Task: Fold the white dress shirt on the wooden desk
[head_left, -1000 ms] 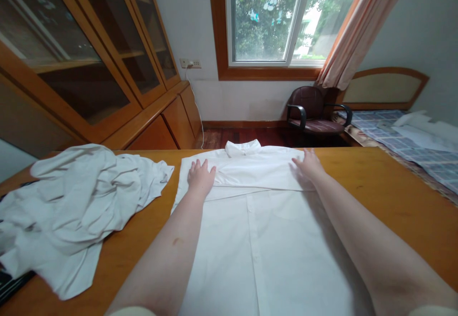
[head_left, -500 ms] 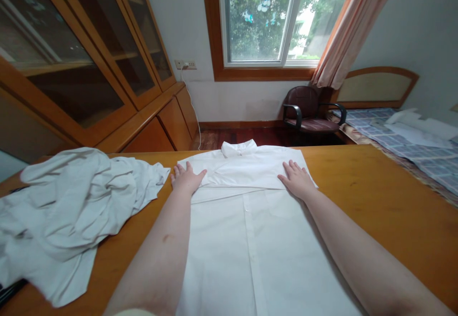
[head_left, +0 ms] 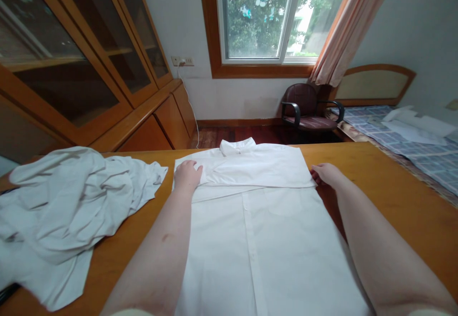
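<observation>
A white button-front shirt [head_left: 257,239] lies flat on the wooden table, collar [head_left: 238,147] at the far side, its upper part folded across in a wide band. My left hand [head_left: 188,175] rests on that folded band near its left end, holding nothing I can see. My right hand [head_left: 325,174] sits at the band's right edge, fingers together against the cloth, partly on the bare table. Whether those fingertips pass under the fold is hidden. A crumpled pale grey garment [head_left: 71,206] lies to the left of the shirt, apart from my left hand.
The wooden table [head_left: 379,177] spans the view, with a black item [head_left: 7,292] under the garment's lower left. Beyond its far edge stand a glass-fronted wooden cabinet [head_left: 78,58], a dark office chair [head_left: 300,108] and a bed [head_left: 404,139] by the window.
My right hand has slid rightward off the folded band to the shirt's right edge, its fingers drawn together. My left hand has barely moved, and the view has shifted slightly.
</observation>
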### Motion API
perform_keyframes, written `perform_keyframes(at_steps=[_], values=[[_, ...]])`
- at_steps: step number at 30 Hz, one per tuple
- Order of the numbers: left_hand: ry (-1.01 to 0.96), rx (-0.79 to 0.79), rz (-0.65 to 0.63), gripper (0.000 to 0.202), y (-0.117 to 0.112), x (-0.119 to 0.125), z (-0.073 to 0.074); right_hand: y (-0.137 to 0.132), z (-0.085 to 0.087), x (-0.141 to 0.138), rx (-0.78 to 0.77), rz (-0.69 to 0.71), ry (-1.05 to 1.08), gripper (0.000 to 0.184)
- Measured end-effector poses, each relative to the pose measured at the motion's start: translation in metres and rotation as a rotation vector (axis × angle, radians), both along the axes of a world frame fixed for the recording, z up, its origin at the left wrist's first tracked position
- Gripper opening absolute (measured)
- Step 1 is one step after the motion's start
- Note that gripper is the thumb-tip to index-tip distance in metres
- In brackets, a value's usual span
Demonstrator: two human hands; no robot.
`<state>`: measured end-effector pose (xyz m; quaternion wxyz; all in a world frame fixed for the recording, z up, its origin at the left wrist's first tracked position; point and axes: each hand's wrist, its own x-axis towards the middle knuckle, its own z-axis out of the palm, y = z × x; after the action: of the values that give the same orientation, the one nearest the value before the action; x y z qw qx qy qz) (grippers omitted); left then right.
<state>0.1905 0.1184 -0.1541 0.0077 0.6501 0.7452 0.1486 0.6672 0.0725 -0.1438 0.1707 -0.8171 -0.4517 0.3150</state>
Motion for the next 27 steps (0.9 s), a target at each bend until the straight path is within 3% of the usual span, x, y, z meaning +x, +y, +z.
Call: perform_keyframes(at_steps=[5, 8, 11, 14, 17, 21, 24, 27], values=[[-0.056, 0.032, 0.041, 0.023, 0.002, -0.004, -0.002, -0.004, 0.003, 0.005, -0.107, 0.185, 0.072, 0.038], [-0.158, 0.069, 0.056, 0.023, 0.002, -0.005, -0.002, -0.011, 0.012, 0.007, -0.12, 0.318, 0.129, 0.035], [-0.208, 0.097, 0.082, 0.026, 0.0, -0.004, 0.0, -0.021, 0.017, 0.006, -0.077, 0.459, 0.171, 0.047], [-0.205, 0.067, 0.128, 0.036, 0.0, -0.003, 0.003, -0.03, 0.013, -0.001, -0.01, 0.406, -0.045, 0.041], [-0.169, -0.114, 0.15, 0.047, 0.0, -0.004, 0.008, -0.039, 0.003, -0.013, 0.07, 0.251, -0.325, 0.026], [-0.108, -0.256, 0.111, 0.064, 0.0, -0.008, 0.012, -0.051, -0.002, -0.024, 0.181, 0.157, -0.413, 0.019], [-0.161, -0.183, 0.109, 0.068, 0.0, -0.01, 0.012, -0.057, 0.001, -0.021, 0.254, 0.191, -0.41, 0.015], [-0.198, -0.108, 0.125, 0.059, 0.0, -0.011, 0.011, -0.058, 0.003, -0.013, 0.26, 0.328, -0.356, 0.011]])
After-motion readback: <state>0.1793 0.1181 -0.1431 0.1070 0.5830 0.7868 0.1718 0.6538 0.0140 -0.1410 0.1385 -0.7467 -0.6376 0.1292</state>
